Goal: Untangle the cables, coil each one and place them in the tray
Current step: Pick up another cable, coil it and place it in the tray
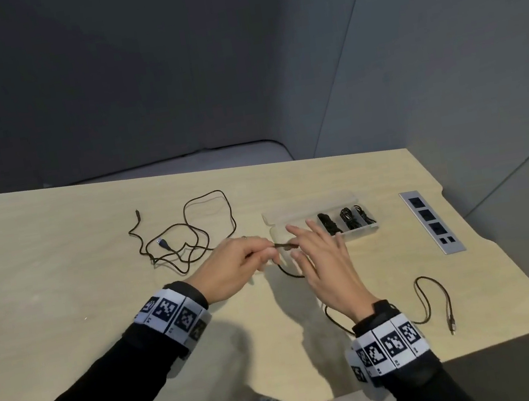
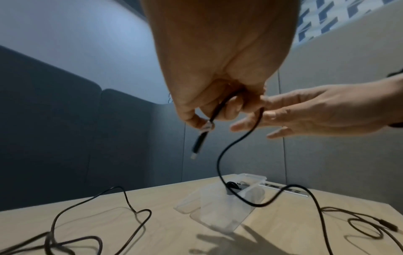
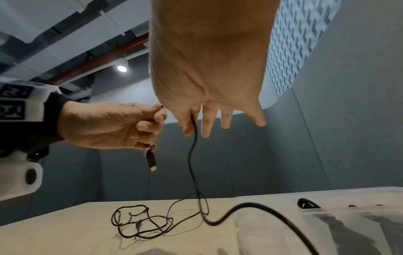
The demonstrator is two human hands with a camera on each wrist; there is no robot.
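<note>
- The fingers [image 2: 197,119] of the left hand [image 1: 232,269] are curled and clamped on the black cable [image 2: 220,155] just behind its plug [image 2: 197,146], which hangs down free.
- The right hand [image 1: 327,265] is spread, fingers [image 3: 206,124] straight and apart. The cable runs past them and seems to slip between two of them in the right wrist view, but none curls round it.
- From the hands the cable drops to the desk [image 1: 59,267], runs under the right wrist and ends in a loose loop [image 1: 434,298] near the front edge.
- The step in hand looks like the start of coiling. To do it well, I would keep the plug end pinned in the left hand and lay even turns with the right, drawing slack smoothly so that the far plug [image 1: 452,325] does not whip or catch on the desk edge.
- The clear tray [image 1: 297,221] sits just beyond the hands; coiled cables [image 1: 348,221] fill its right compartments and the left part looks free. The hanging cable passes close to it and could drag on its rim.
- A tangled cable [image 1: 189,236] lies on the desk to the left, well apart from the one held, so it should not snag.
- A socket strip [image 1: 431,220] is set into the desk to the right of the tray.
</note>
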